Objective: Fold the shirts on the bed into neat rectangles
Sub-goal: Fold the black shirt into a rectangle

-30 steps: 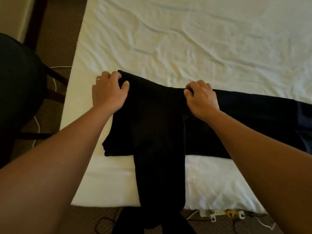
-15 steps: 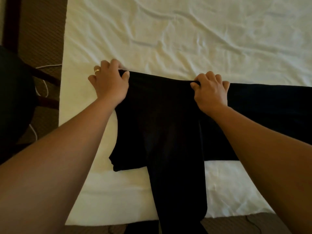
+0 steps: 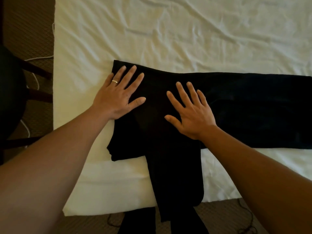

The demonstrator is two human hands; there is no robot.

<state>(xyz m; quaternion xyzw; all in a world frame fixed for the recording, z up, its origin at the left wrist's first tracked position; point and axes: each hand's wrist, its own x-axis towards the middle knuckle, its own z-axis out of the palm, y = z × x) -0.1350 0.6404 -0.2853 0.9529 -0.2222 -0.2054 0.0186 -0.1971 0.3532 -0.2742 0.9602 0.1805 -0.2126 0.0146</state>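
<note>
Black shirt (image 3: 236,107) lies on the white bed sheet (image 3: 185,31) near the bed's front-left corner, body running off to the right w/ a long dark panel, prob. a sleeve (image 3: 175,174), folded across and hanging down over the mattress edge toward the carpet (image 3: 30,27). Left hand (image 3: 116,97) is flat, fingers spread, pressing the shirt's left end, heel of palm partly on the sheet; ring on one finger. Right hand (image 3: 190,112) is flat too, fingers splayed, pressing the middle of the fabric just beside the left hand. Neither grip is clenched: both released, palms down, holding nothing, just smoothing. Judgement: step in hand is flattening the fold, so the task is only partly done; no rectangle yet, right portion looks unfolded and extends out of frame. What could go wrong: the hanging sleeve's weight may drag the near layers toward the edge once the palms lift, pulling the fold crooked or sliding it off the bed. Sheet underneath is wrinkled & loose, so pushing sideways could bunch sheet and shirt together instead of smoothing. Fabric is black on black, layer edges hard to read, so a misaligned fold could go unnoticed. Left edge shows uneven layers near the lower-left corner; folding over that would lock in a lopsided shape. White cable (image 3: 36,78) on the floor beside a dark chair (image 3: 11,98), apart from the work.
</note>
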